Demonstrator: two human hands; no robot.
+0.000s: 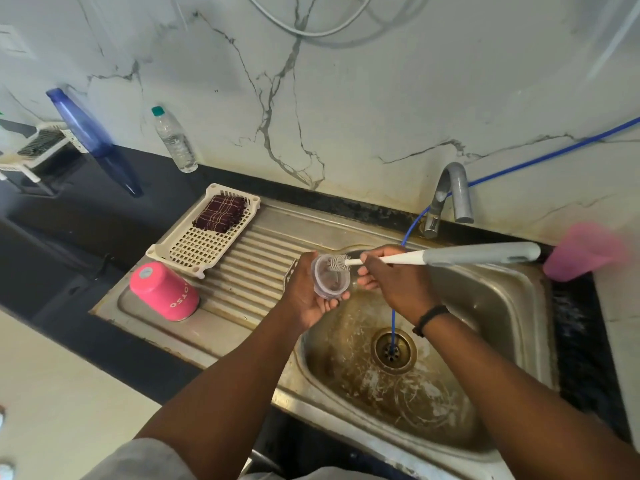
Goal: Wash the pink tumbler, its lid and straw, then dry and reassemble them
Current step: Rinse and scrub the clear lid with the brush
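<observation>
The pink tumbler [163,291] stands upside down on the steel drainboard, left of the basin. My left hand [309,292] holds the clear round lid [330,277] over the basin's left edge. My right hand [391,277] grips the white shaft of a long bottle brush [450,256], whose grey bristle head touches the lid's inner face. The brush's grey handle points right. I cannot see the straw.
A white perforated tray [194,249] with a folded maroon cloth [220,213] lies on the drainboard. The tap [450,195] stands behind the stained sink basin [450,393]; a blue hose [393,323] runs into the drain. A pink cup [581,252] sits at right, with bottles at back left.
</observation>
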